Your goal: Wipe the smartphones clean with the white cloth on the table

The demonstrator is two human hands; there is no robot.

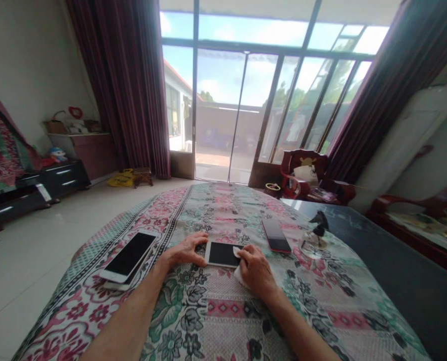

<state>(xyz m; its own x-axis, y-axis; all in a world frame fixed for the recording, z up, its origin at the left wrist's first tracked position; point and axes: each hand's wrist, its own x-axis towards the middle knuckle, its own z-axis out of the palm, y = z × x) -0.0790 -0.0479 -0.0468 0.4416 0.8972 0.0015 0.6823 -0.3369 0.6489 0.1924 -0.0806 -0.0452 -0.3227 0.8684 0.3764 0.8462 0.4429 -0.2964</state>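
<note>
A white smartphone (221,254) with a dark screen lies flat and sideways on the patterned tablecloth (223,307). My left hand (187,250) grips its left end, thumb at the near corner and fingers at the far one. In my right hand (256,271) is a white wiping cloth (237,252), bunched under closed fingers and pressed on the right part of the screen. More of the cloth shows below that hand. Left of my left forearm, a larger white smartphone (129,256) rests on top of another pale, phone-like device (120,286), mostly hidden.
A phone with red edges (276,236) lies beyond my right hand. Farther right stands a clear glass container (312,245) with a dark bird-like figure (320,223). A dark tabletop (353,238) adjoins the cloth. Behind are a wooden armchair (302,170) and glass doors (223,120).
</note>
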